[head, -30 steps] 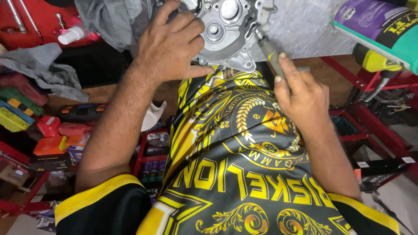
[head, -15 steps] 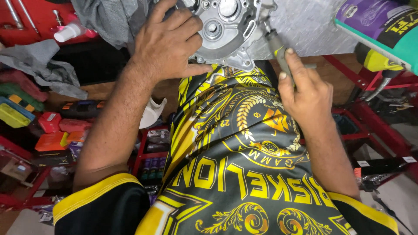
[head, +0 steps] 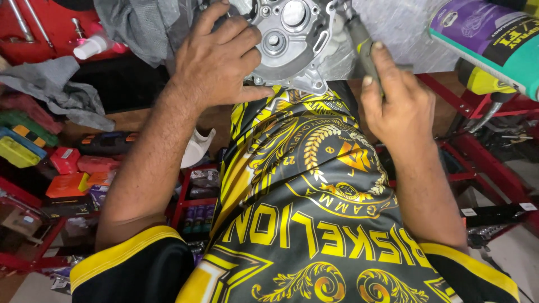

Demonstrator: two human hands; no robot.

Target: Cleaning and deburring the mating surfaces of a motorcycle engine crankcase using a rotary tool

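Clearly heavy and rigid, the grey metal engine casing (head: 292, 39) rests at the person's lap, against the black-and-yellow shirt (head: 314, 224). Its ribbed rim looks the firmest hold. The left hand (head: 216, 59) lies spread, fingers wide, across its left side. The right hand (head: 401, 106) is closed around a slim grey tool (head: 359, 42) at the casing's right edge.

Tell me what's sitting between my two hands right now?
In the head view, the silver metal engine casing lies between them: the left hand rests on its left side, the right hand holds a tool at its right edge.
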